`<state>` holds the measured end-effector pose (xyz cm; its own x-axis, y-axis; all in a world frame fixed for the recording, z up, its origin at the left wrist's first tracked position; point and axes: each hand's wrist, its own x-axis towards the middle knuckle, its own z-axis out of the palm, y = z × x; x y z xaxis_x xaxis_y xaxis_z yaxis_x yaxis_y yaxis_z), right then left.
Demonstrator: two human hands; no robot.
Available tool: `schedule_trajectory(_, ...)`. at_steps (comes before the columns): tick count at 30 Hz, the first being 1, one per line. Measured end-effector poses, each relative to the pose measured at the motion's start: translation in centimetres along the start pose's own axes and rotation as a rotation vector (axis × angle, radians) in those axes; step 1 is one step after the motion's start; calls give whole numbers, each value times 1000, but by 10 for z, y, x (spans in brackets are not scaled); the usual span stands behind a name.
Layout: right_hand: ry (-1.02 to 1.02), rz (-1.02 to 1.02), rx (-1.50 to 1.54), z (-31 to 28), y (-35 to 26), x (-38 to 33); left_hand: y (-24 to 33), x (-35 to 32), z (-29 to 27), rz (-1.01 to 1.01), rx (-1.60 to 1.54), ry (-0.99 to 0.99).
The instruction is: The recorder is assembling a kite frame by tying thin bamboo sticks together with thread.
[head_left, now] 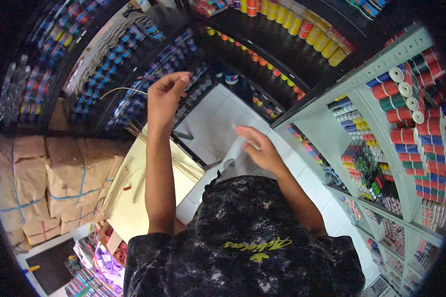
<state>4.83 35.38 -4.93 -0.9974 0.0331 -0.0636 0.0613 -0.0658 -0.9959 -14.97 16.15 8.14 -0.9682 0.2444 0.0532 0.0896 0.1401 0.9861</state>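
Observation:
Raised at the upper middle, my left hand (pixel 164 96) pinches a thin pale strand (pixel 119 89) between thumb and fingers. The strand bows out to the left of the hand in a shallow arc. Lower and to the right, my right hand (pixel 263 151) hovers over the floor, its thumb and fingers apart and nothing visible in them; the fingertips are slightly blurred. Beneath my left forearm is a cream tabletop (pixel 131 215), with several loose bunches of thin strands (pixel 116 185) lying across it. A small red object (pixel 127 188), too small to name, rests among them.
Brown paper parcels (pixel 67 168) tied with blue string are stacked left of the table. Dark shelves (pixel 252 44) with yellow and orange spools stand ahead. A pale grey rack (pixel 401 188) of coloured rolls rises on the right. White floor tiles (pixel 220 116) show between them.

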Motion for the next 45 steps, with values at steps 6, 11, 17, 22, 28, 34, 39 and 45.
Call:
schedule_trajectory(6, -388, 243, 316, 30, 43, 8, -26, 25, -26, -311, -178, 116)
schedule_trajectory(11, -536, 351, 236, 40, 52, 8, -50, 41, -55, -423, -195, 204)
schedule_trajectory(17, -480, 447, 60, 41, 31, 2, -82, 34, -76, -400, -29, 235)
schedule_trajectory(22, -458, 375, -5, 43, 46, 6, -106, 28, -60, -414, -45, 189)
schedule_trajectory(28, -466, 412, -124, 50, 53, 9, -148, 16, -64, -428, -79, 124)
schedule_trajectory(34, -465, 420, -69, 61, 56, -3, -167, -3, -68, -567, -34, 110)
schedule_trajectory(39, -411, 394, -51, 77, 57, -10, -199, -18, -87, -608, -75, 85)
schedule_trajectory(45, -308, 413, -36, 91, 49, -10, -182, -41, -102, -431, 352, 118)
